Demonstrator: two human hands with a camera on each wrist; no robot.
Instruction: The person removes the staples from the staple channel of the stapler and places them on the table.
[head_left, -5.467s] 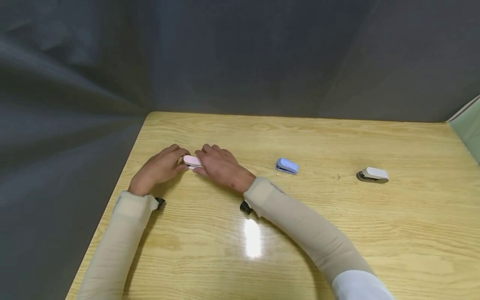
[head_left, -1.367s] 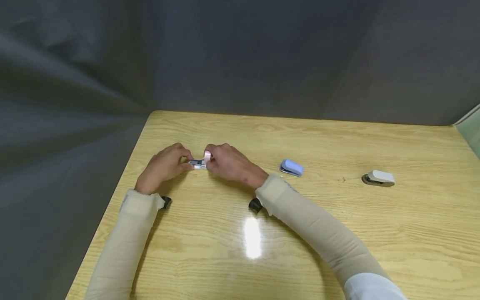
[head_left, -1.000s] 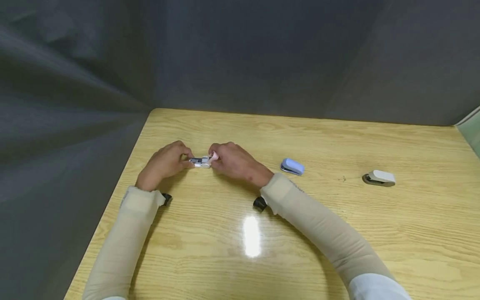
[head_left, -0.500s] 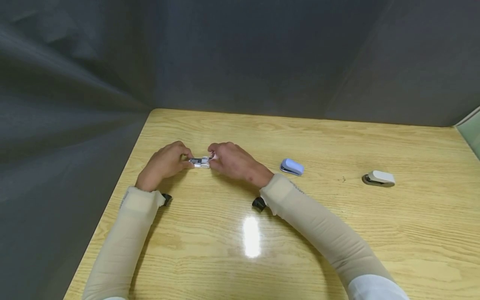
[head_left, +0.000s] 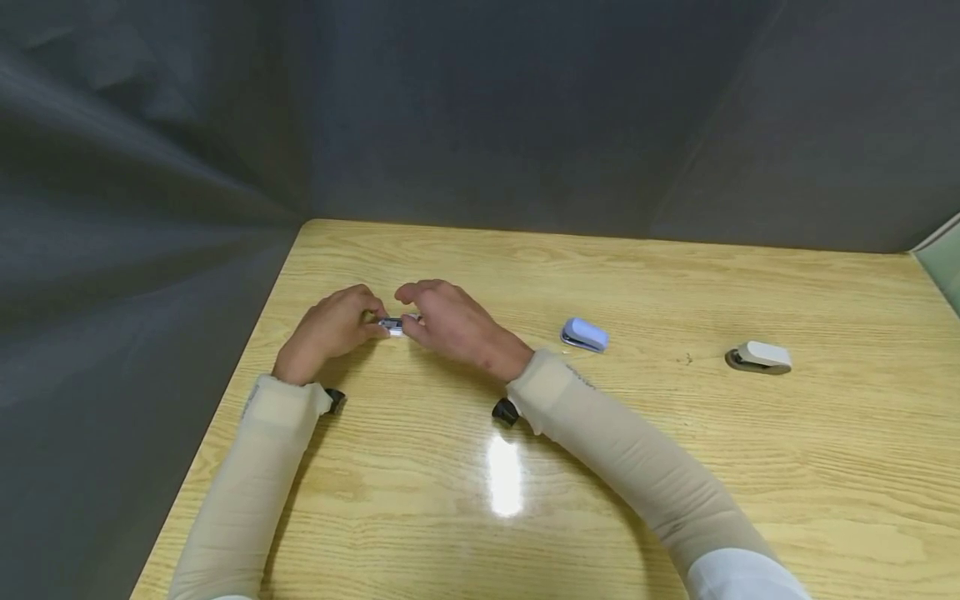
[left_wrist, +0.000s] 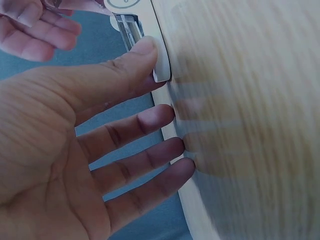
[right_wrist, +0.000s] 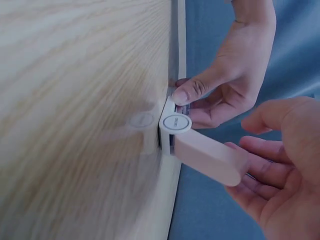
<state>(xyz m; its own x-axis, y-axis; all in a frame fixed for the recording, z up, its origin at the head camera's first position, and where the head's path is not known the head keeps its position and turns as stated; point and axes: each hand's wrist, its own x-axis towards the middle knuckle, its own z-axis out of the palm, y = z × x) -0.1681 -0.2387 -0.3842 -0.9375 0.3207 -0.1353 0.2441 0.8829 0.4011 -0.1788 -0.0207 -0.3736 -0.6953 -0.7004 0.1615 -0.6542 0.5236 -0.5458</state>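
Note:
A small stapler with a pink lid and white base (head_left: 395,327) stands on the wooden table at the left. Its pink lid (right_wrist: 209,157) is swung far back from the base, laying bare the staple channel. My left hand (head_left: 330,329) pinches the front end of the base between thumb and index finger; its other fingertips touch the tabletop in the left wrist view. My right hand (head_left: 457,325) is by the lid, thumb spread apart from loosely bent fingers, fingertips right at the lid's end in the right wrist view. In the head view this hand hides the lid.
A blue stapler (head_left: 585,334) lies right of my hands, and a white stapler with a grey base (head_left: 760,357) lies farther right. A dark curtain (head_left: 525,117) borders the wooden table (head_left: 420,500) at the back and left. Small dark specks lie between the two staplers.
Earlier the pink lid lay over the base; my right hand swung it up and back. Now the right hand has loosened from the lid and shifted slightly left. The left hand keeps its pinch.

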